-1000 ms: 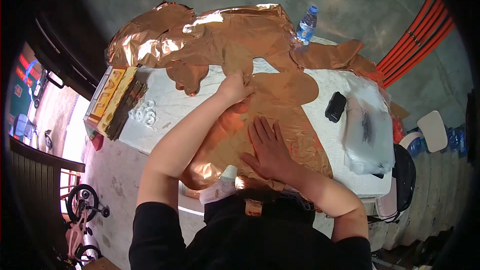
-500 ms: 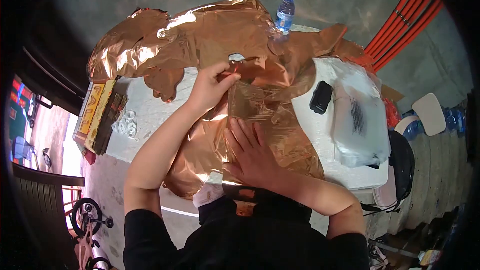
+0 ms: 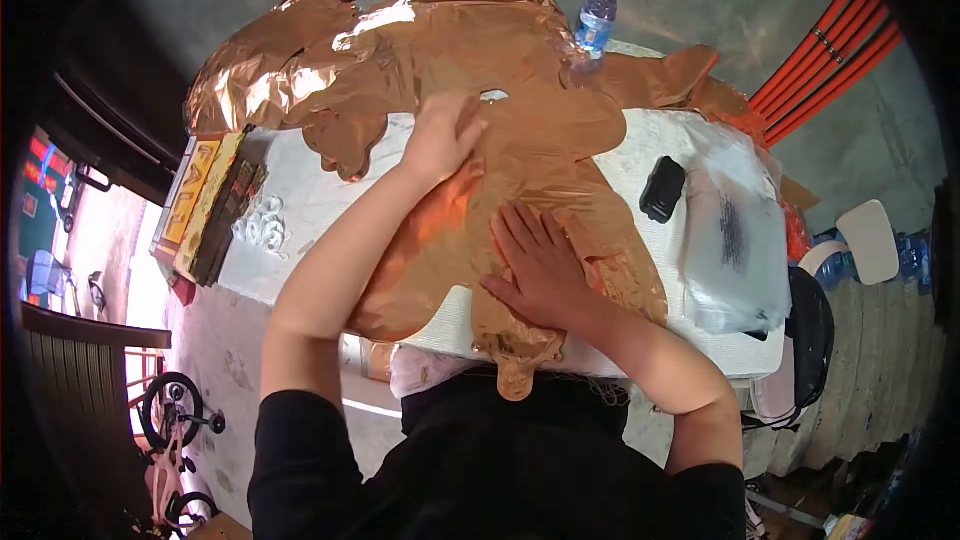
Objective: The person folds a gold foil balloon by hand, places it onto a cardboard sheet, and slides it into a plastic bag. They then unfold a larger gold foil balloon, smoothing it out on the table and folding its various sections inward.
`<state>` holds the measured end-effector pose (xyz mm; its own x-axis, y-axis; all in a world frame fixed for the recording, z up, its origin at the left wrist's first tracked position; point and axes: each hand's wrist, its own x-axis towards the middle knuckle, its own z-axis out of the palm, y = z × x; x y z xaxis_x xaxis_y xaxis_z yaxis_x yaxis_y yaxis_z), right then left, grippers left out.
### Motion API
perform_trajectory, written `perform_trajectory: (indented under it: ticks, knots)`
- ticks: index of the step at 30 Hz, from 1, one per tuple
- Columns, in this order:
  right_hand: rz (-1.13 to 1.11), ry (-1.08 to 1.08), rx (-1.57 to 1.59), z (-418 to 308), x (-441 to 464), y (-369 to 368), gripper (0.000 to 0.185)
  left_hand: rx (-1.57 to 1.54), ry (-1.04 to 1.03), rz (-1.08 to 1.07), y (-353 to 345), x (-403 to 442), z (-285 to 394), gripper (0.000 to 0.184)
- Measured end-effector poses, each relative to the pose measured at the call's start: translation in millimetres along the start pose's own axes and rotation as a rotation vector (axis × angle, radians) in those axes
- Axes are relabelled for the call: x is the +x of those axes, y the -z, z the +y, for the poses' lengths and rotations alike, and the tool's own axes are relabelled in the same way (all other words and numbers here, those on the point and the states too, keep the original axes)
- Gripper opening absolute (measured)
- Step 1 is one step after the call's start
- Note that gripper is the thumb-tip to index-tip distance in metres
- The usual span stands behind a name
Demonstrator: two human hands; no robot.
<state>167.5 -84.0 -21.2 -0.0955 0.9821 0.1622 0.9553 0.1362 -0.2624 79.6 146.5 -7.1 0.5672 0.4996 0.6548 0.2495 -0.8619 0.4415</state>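
A flat copper-coloured foil balloon (image 3: 540,150) lies across the white table, with rounded lobes and a small tab at its near end. My left hand (image 3: 443,140) is at its upper left part, fingers curled in against the foil; the fingertips are partly hidden and slightly blurred. Lower down, my right hand (image 3: 540,265) lies flat on the foil with fingers stretched out. Behind, more copper foil (image 3: 300,65) is heaped along the far side of the table.
A water bottle (image 3: 597,20) stands at the far edge. To the right are a black case (image 3: 662,189) and a stack of clear plastic bags (image 3: 735,250). White ribbon coils (image 3: 262,225) and yellow boxes (image 3: 200,205) sit at left on the white table (image 3: 320,205).
The foil under my hands has spread flatter, and its near tab now shows over the table edge. My right hand still presses flat; my left hand remains at the upper left.
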Motion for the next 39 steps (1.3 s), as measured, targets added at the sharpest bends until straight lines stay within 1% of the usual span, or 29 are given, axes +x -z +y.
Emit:
perform_trajectory:
  ticks: [1,3,4,6,7,9,10,12,15,16,17,21,31,39]
  knots:
    - [-0.002,0.000,0.000,0.4,0.3,-0.3,0.076,0.006,0.003,-0.002,16.6,-4.6,9.4,0.026]
    - [-0.007,-0.001,0.006,-0.8,-0.1,-0.5,0.077,-0.062,0.040,-0.497,49.8,-25.6,28.0,0.029]
    - [-0.026,-0.011,0.005,-1.6,0.6,1.3,0.077,-0.060,0.041,-0.500,57.8,-40.4,25.4,0.029]
    - [-0.051,-0.019,0.007,-4.0,0.2,4.5,0.078,0.029,-0.137,-0.634,70.8,-68.4,20.9,0.039]
    - [-0.065,-0.020,0.012,-6.1,0.1,5.5,0.079,0.031,-0.131,-0.637,74.5,-78.3,22.6,0.039]
    - [-0.083,-0.015,0.018,-8.5,-0.5,4.2,0.079,0.143,-0.094,-0.693,82.1,-91.9,25.7,0.051]
    - [-0.078,0.004,0.012,-9.2,-0.7,3.6,0.080,0.145,-0.088,-0.692,84.5,-93.2,26.1,0.051]
    - [-0.076,0.026,0.002,-12.7,-0.1,2.8,0.080,0.173,-0.070,-0.767,87.1,-93.8,27.4,0.057]
    - [-0.058,0.004,-0.006,-20.1,-5.2,4.2,0.082,0.201,-0.115,-0.725,88.2,-100.8,28.7,0.057]
    - [-0.089,0.001,-0.014,-23.8,-8.0,6.5,0.082,0.203,-0.124,-0.716,89.5,-102.2,30.8,0.057]
    - [-0.118,0.001,-0.025,-24.9,-8.4,9.2,0.082,0.211,-0.117,-0.726,91.6,-103.9,33.2,0.057]
    - [-0.077,0.017,0.000,-27.3,-10.8,5.1,0.081,0.195,-0.083,-0.769,96.1,-104.0,34.0,0.058]
    - [-0.088,0.027,-0.012,-23.2,-7.4,7.2,0.079,0.162,-0.070,-0.785,98.0,-104.3,33.1,0.058]
    - [-0.058,0.032,0.003,-24.5,-8.4,5.8,0.079,0.183,-0.105,-0.771,97.5,-104.6,30.5,0.060]
